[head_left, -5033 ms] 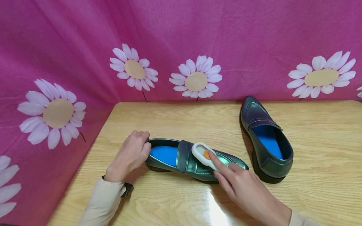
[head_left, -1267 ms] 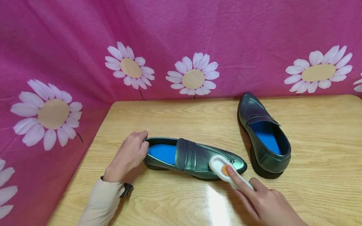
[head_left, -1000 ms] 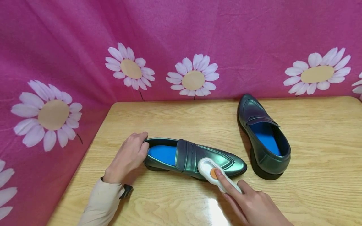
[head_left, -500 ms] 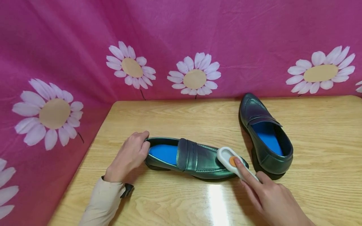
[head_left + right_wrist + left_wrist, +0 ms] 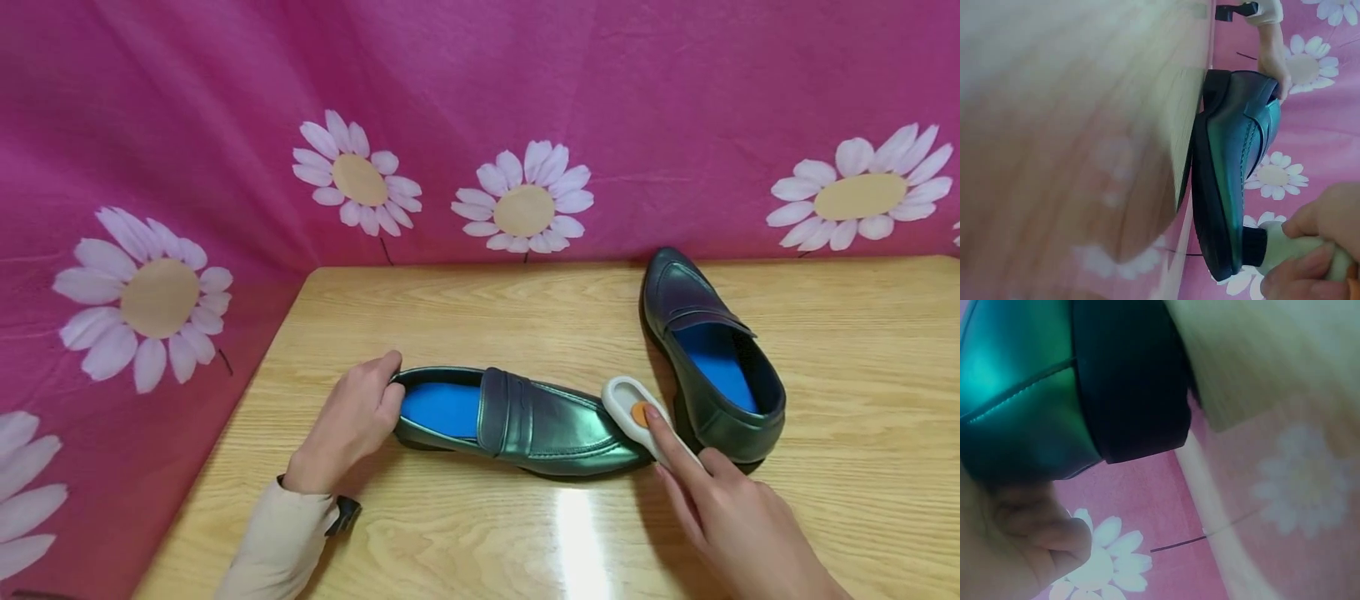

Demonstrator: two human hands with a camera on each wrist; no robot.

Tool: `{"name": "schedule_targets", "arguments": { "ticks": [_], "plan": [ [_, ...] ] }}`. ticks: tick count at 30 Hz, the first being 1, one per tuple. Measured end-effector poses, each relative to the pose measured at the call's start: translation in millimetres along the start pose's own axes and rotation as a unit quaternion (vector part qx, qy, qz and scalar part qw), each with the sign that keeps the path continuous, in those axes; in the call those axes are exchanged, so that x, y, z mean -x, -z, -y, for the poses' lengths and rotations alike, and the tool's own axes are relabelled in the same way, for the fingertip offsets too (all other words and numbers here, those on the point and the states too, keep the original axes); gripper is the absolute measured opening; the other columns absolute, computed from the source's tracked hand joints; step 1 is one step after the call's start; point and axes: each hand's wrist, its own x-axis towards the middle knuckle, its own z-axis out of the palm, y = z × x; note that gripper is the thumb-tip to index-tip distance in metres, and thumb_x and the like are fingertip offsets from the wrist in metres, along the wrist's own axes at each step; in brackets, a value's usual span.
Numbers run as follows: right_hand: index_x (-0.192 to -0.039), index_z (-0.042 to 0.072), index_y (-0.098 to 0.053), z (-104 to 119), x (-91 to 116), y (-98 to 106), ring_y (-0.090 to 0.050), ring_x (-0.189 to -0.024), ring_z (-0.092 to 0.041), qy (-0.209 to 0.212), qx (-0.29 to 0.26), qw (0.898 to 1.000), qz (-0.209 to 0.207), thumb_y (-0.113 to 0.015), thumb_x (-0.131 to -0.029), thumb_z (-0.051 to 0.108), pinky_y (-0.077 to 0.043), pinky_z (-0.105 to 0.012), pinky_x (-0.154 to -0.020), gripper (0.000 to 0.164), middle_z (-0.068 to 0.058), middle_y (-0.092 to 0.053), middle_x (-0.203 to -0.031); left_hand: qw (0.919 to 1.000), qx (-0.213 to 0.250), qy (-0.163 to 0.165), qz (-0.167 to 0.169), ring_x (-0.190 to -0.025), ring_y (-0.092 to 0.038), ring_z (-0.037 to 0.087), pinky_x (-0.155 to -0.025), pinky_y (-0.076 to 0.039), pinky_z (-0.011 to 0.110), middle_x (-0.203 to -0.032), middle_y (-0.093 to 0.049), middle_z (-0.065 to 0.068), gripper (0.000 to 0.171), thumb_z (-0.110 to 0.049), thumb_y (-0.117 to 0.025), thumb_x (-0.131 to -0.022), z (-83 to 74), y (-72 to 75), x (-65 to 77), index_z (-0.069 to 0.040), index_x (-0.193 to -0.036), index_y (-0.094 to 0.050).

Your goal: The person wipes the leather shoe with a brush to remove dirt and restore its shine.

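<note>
A dark, green-glinting loafer (image 5: 562,421) with a blue insole lies on the table, its toe pointing right. My left hand (image 5: 351,421) grips the rim at its heel; in the left wrist view the curled fingers (image 5: 1063,537) sit beside the heel. In my right hand (image 5: 750,517) is a white shoe brush (image 5: 621,398) with an orange button, the index finger lying on that button. Its black head (image 5: 1254,246) touches the loafer's toe in the right wrist view. Whether that head is bristle or sponge is unclear.
A matching loafer (image 5: 686,292) stands to the right, toe towards the back edge and close to the brush. The wooden table (image 5: 450,312) meets a pink cloth (image 5: 637,100) with printed daisies behind and to the left.
The brush has moved back and forth over the front of the loafer, and over the last second went right, from the near side to the toe tip. My left hand keeps its grip on the heel.
</note>
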Motion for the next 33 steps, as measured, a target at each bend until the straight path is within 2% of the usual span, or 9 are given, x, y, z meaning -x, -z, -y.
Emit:
{"name": "schedule_targets", "arguments": {
  "ticks": [5, 9, 13, 16, 20, 24, 27, 31, 33],
  "plan": [
    [-0.148, 0.023, -0.037, -1, -5, -7, -0.031, -0.046, -0.011, 0.045, -0.005, 0.997, -0.062, -0.064, -0.091, 0.02, -0.03, -0.031, -0.044, 0.063, 0.002, -0.035, -0.063, 0.9997, -0.01, 0.015, -0.016, -0.057, -0.041, 0.019, -0.056, -0.036, 0.032, -0.062, -0.033, 0.0, 0.006, -0.006, -0.043, -0.087, -3.6, -3.0, 6.4, -0.007, -0.082, -0.047],
    [-0.148, 0.022, -0.037, 2, -10, -7, -0.036, -0.046, -0.011, 0.053, -0.008, 0.997, -0.054, -0.065, -0.09, 0.02, -0.033, -0.031, -0.043, 0.064, 0.0, -0.037, -0.064, 0.9942, -0.005, 0.106, 0.015, -0.059, -0.046, 0.022, -0.055, -0.037, 0.034, -0.064, -0.041, 0.005, 0.014, -0.016, -0.04, -0.094, -11.4, 0.7, 9.1, -0.006, -0.089, -0.049],
    [-0.151, 0.023, -0.032, 2, -16, 0, -0.041, -0.048, -0.013, 0.022, -0.01, 1.0, 0.002, -0.066, -0.089, 0.019, -0.037, -0.032, -0.046, 0.071, -0.001, -0.04, -0.066, 0.9719, 0.069, 0.207, 0.087, -0.063, -0.045, 0.022, -0.056, -0.035, 0.033, -0.072, -0.041, 0.006, 0.026, -0.027, -0.032, -0.099, -16.5, 10.9, 10.4, -0.006, -0.095, -0.046],
    [-0.152, 0.024, -0.029, 1, -19, 4, -0.042, -0.049, -0.013, 0.007, -0.009, 0.999, 0.031, -0.064, -0.092, 0.02, -0.038, -0.032, -0.047, 0.07, -0.002, -0.041, -0.067, 0.9475, 0.166, 0.257, 0.094, -0.058, -0.048, 0.022, -0.054, -0.042, 0.034, -0.073, -0.041, 0.007, 0.021, -0.024, -0.033, -0.098, -18.0, 14.2, 16.5, -0.005, -0.094, -0.042],
    [-0.152, 0.024, -0.029, 2, -19, 6, -0.042, -0.05, -0.013, 0.009, -0.01, 0.999, 0.034, -0.064, -0.091, 0.021, -0.038, -0.031, -0.047, 0.07, -0.002, -0.041, -0.068, 0.9146, 0.285, 0.285, 0.035, -0.047, -0.053, 0.024, -0.054, -0.052, 0.037, -0.071, -0.043, 0.01, 0.009, -0.013, -0.037, -0.093, -25.8, 11.1, 30.6, -0.006, -0.092, -0.031],
    [-0.151, 0.024, -0.033, 1, -21, 4, -0.043, -0.049, -0.014, 0.025, -0.014, 1.0, -0.009, -0.067, -0.089, 0.019, -0.037, -0.032, -0.046, 0.07, -0.002, -0.042, -0.067, 0.8828, 0.376, 0.281, -0.024, -0.044, -0.048, 0.024, -0.053, -0.055, 0.041, -0.071, -0.037, 0.01, 0.014, -0.002, -0.035, -0.092, -37.9, 7.4, 44.2, -0.008, -0.09, -0.022],
    [-0.15, 0.023, -0.035, 2, -24, 3, -0.042, -0.05, -0.014, 0.028, -0.018, 0.999, -0.023, -0.067, -0.089, 0.019, -0.036, -0.031, -0.045, 0.069, -0.002, -0.042, -0.068, 0.8692, 0.406, 0.274, -0.068, -0.054, -0.058, 0.027, -0.054, -0.056, 0.041, -0.078, -0.036, 0.012, 0.017, 0.002, -0.033, -0.093, -47.6, 4.7, 50.9, -0.009, -0.091, -0.02],
    [-0.148, 0.022, -0.039, 2, -28, 2, -0.039, -0.049, -0.013, 0.028, -0.023, 0.998, -0.042, -0.069, -0.087, 0.02, -0.034, -0.03, -0.045, 0.068, -0.001, -0.041, -0.067, 0.8489, 0.447, 0.249, -0.131, -0.076, -0.068, 0.034, -0.058, -0.056, 0.041, -0.09, -0.041, 0.021, 0.016, 0.004, -0.03, -0.093, -57.4, -3.3, 47.1, -0.008, -0.092, -0.02],
    [-0.148, 0.023, -0.038, 1, -30, 2, -0.038, -0.048, -0.013, 0.028, -0.026, 0.998, -0.054, -0.069, -0.087, 0.019, -0.032, -0.029, -0.045, 0.069, -0.002, -0.041, -0.067, 0.837, 0.466, 0.234, -0.165, -0.067, -0.066, 0.026, -0.056, -0.056, 0.036, -0.086, -0.04, 0.02, 0.017, 0.005, -0.031, -0.092, -58.9, -11.0, 41.2, -0.008, -0.09, -0.02]
  ]
}}
